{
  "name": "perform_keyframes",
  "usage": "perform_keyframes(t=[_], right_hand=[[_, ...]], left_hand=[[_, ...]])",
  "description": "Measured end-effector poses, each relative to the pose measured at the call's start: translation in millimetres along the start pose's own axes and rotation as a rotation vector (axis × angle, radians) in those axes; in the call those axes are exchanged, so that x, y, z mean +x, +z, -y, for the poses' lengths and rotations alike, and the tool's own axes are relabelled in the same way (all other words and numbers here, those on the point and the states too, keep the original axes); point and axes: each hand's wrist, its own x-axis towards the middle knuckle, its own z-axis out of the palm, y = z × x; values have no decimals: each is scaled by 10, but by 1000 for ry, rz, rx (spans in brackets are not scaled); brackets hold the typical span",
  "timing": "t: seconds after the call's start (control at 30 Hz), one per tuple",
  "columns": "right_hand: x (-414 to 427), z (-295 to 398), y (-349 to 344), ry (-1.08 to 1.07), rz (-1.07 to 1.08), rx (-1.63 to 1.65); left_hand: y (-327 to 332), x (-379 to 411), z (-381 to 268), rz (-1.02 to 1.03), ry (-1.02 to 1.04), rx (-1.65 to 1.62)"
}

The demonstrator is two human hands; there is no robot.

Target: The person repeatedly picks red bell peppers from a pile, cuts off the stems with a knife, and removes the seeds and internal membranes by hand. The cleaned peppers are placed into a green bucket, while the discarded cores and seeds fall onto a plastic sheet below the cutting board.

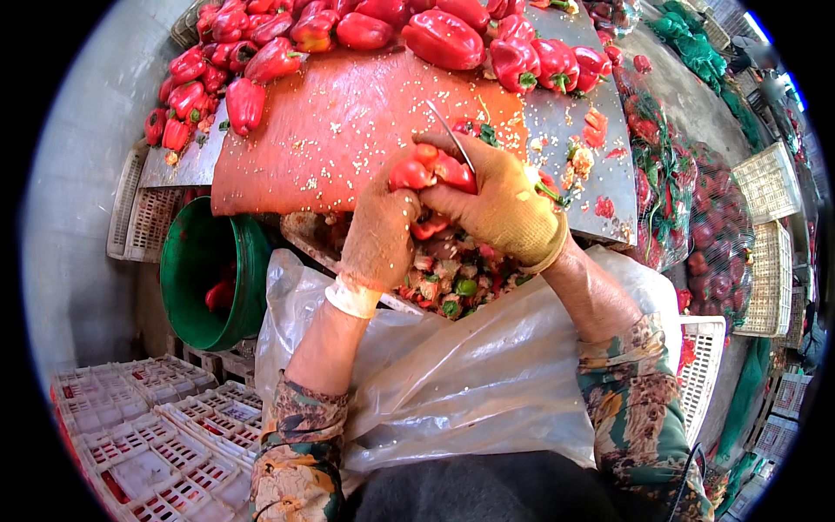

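Note:
My left hand [380, 225], in a soiled knitted glove, holds the left side of a red bell pepper [412, 175]. Against its right side is my right hand [499, 202], in a yellow knitted glove, its thumb on the pepper. A thin knife blade [451, 134] sticks up from the right hand; the handle is hidden. Both hands are above the near edge of an orange cutting mat [293, 143] strewn with seeds. Below them a container [306, 245] holds pepper cores [450, 287] and scraps.
Whole red peppers [443, 39] are heaped along the far side of the metal table [574, 124]. A green bucket [248, 280] with red pieces stands left, above white plastic crates [156, 450]. Net bags of peppers [717, 241] and more crates [770, 280] stand right. Plastic sheeting [470, 385] covers my lap.

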Motion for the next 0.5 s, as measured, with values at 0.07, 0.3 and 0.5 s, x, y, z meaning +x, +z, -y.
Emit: perform_keyframes(t=[0.07,0.3,0.5], right_hand=[[5,-5,-43,61,33,94],[-36,-103,-28,166,-9,44],[187,-65,-221,97,-238,293]], left_hand=[[74,45,-23,-12,-190,-306],[212,17,177,-16,-289,-116],[519,-146,111,396,-320,679]])
